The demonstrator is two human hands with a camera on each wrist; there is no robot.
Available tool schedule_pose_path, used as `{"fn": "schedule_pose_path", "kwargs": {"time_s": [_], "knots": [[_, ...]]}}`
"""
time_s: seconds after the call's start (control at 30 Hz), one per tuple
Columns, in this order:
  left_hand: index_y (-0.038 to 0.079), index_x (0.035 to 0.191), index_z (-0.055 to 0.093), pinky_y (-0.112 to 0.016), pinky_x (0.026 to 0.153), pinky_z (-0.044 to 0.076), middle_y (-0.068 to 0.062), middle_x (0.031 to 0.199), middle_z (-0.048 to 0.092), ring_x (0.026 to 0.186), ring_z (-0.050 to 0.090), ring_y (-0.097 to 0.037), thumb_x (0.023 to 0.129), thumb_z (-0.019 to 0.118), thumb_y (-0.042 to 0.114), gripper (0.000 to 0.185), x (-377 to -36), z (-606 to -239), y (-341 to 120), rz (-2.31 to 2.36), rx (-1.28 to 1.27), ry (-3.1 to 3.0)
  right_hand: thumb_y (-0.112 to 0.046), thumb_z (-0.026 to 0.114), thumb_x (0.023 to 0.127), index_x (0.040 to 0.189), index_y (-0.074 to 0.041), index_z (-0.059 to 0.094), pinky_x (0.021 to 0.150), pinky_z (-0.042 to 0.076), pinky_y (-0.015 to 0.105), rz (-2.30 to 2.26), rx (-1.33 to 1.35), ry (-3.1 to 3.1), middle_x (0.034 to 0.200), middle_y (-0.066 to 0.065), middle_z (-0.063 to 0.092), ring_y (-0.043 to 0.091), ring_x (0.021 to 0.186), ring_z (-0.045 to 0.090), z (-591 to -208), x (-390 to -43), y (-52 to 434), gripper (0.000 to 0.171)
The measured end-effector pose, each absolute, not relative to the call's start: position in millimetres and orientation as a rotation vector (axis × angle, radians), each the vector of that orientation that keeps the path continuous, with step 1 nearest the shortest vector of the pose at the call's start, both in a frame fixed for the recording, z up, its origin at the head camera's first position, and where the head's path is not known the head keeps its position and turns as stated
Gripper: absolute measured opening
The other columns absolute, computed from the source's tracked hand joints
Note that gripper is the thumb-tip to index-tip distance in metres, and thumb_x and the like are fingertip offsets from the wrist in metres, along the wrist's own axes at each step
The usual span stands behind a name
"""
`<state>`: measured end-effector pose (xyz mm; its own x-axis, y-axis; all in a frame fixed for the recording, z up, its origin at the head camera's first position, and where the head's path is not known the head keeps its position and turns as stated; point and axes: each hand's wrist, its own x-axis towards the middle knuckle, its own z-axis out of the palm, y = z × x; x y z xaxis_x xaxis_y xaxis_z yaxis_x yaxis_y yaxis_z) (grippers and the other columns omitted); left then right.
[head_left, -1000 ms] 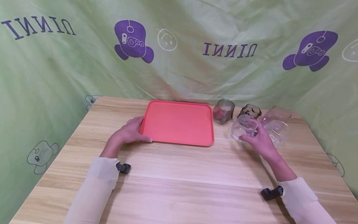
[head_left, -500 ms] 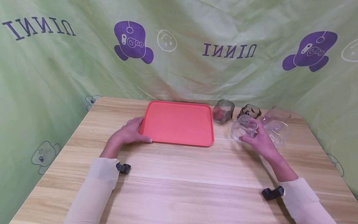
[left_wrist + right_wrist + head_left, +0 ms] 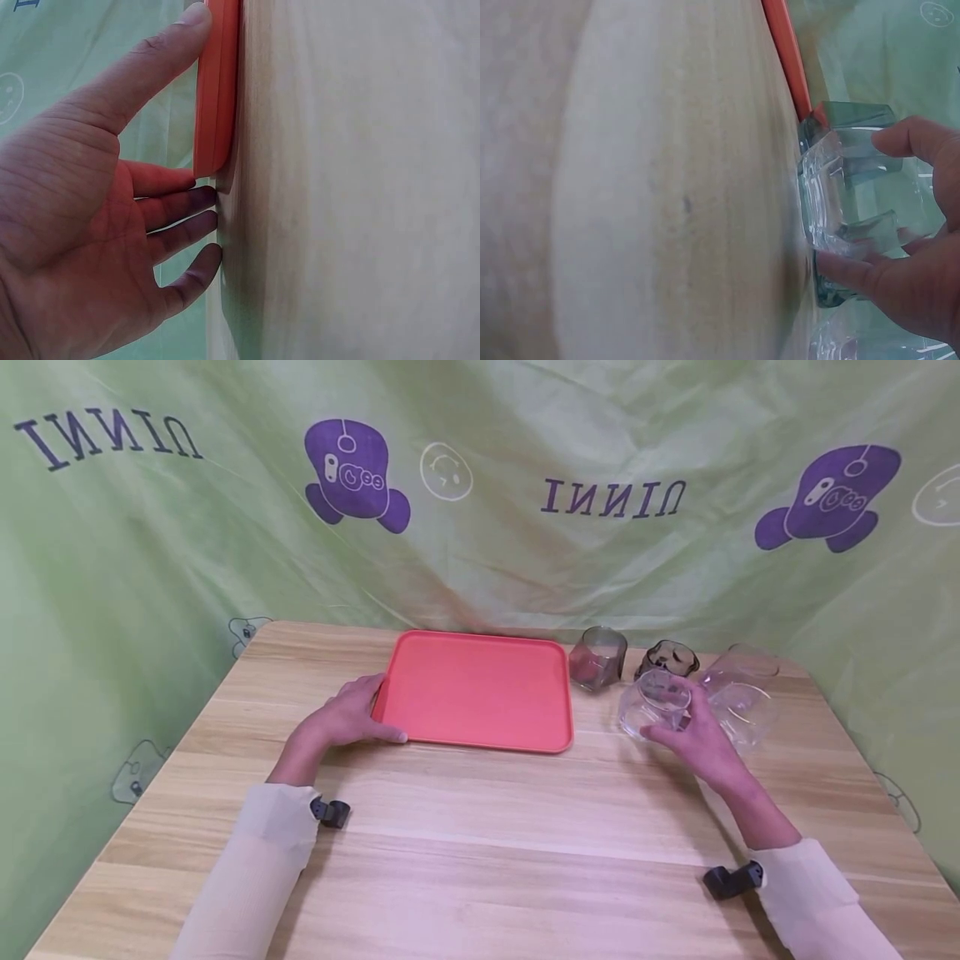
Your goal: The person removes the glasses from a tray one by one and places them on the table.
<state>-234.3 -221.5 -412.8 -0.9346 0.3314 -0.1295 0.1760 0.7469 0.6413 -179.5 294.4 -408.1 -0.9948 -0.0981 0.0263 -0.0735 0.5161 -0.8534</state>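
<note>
An orange tray (image 3: 480, 689) lies flat at the back middle of the wooden table (image 3: 480, 843). My left hand (image 3: 348, 718) rests at its near left corner. The thumb lies along the tray's rim (image 3: 216, 90) and the other fingers (image 3: 180, 217) touch the table beside it. To the right of the tray, my right hand (image 3: 693, 735) holds a clear faceted glass (image 3: 654, 703) that stands on the table. In the right wrist view its thumb and fingers (image 3: 922, 277) curl round the glass (image 3: 855, 202).
More glasses stand behind the held one: a smoky one (image 3: 597, 658), a dark one (image 3: 667, 657) and two clear ones (image 3: 742, 706) at the far right. A green printed cloth (image 3: 480, 485) hangs close behind the table.
</note>
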Motion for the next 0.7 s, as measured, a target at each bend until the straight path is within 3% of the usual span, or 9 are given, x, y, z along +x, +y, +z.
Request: {"fn": "schedule_pose_path", "kwargs": {"time_s": [0.3, 0.5, 0.7], "knots": [[-0.001, 0.158, 0.031, -0.06, 0.11, 0.036, -0.022, 0.15, 0.045, 0.134, 0.039, -0.04, 0.077, 0.09, 0.041, 0.109, -234.5, -413.2, -222.0, 0.953, 0.415, 2.717, -0.018, 0.078, 0.093, 0.164, -0.011, 0.0, 0.105, 0.031, 0.075, -1.486, -0.151, 2.766, 0.16, 0.038, 0.017, 0.068, 0.135, 0.028, -399.9, -172.2, 294.7, 0.106], [-0.001, 0.158, 0.031, -0.06, 0.111, 0.036, -0.022, 0.15, 0.046, 0.135, 0.039, -0.04, 0.077, 0.09, 0.039, 0.108, -233.7, -412.2, -221.9, 0.938, 0.407, 2.718, -0.008, 0.079, 0.091, 0.164, -0.007, -0.003, 0.109, 0.028, 0.071, -1.5, -0.252, 2.818, 0.162, 0.036, 0.01, 0.061, 0.141, 0.024, -394.8, -169.8, 294.0, 0.11], [0.004, 0.152, 0.042, -0.053, 0.103, 0.044, -0.014, 0.136, 0.057, 0.12, 0.052, -0.032, 0.078, 0.091, 0.03, 0.093, -236.7, -409.7, -218.6, 0.998, 0.466, 2.702, -0.007, 0.081, 0.088, 0.164, -0.007, 0.001, 0.109, 0.023, 0.074, -1.406, -0.35, 2.967, 0.164, 0.032, 0.01, 0.059, 0.144, 0.019, -380.4, -165.5, 290.3, 0.111]]}}
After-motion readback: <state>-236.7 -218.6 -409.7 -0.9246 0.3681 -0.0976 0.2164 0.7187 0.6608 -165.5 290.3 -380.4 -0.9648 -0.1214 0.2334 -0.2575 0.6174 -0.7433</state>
